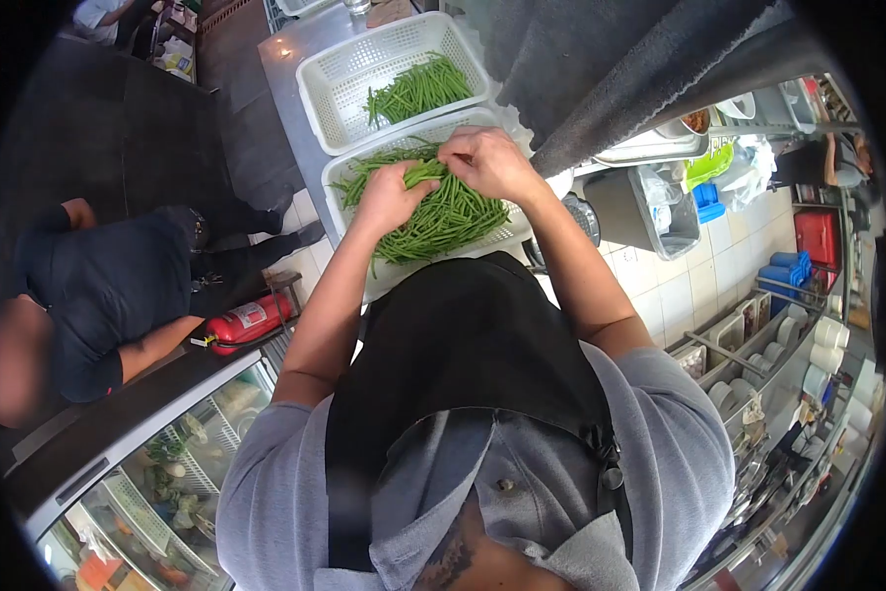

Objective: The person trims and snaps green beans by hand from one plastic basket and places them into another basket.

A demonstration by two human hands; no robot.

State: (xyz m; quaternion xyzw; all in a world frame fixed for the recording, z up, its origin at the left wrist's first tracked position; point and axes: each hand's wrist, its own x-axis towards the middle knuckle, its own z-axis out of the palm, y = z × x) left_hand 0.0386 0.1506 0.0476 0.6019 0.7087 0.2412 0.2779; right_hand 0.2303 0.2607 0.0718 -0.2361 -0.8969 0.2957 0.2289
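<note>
Curling around a small bunch of green beans (425, 171), the left hand (386, 200) has its fingers closed, its thumb laid along the side nearest the body. The right hand (492, 162) is bent over just beside it, thumb and fingertips drawn together at the bunch's other end; whether a bean tip is caught between them is too small to tell. The relation that matters is this short span between the two hands: the bunch seems to run crosswise, out of the left fingers and toward the right ones, so its free ends lie just to the left of the right fingertips. That makes the right hand the nearer one to those ends, while the left has the body of the bunch. Directly beneath both sets of fingers, and spreading from them toward the body, lies the loose pile (453, 222), its beans pointing many ways, in the near basket (330, 187). Past the fingers, on the side away from the body, stands the far basket (335, 91), just beside the near one, with a smaller heap (421, 89) of beans toward its right side, well apart from either hand.
</note>
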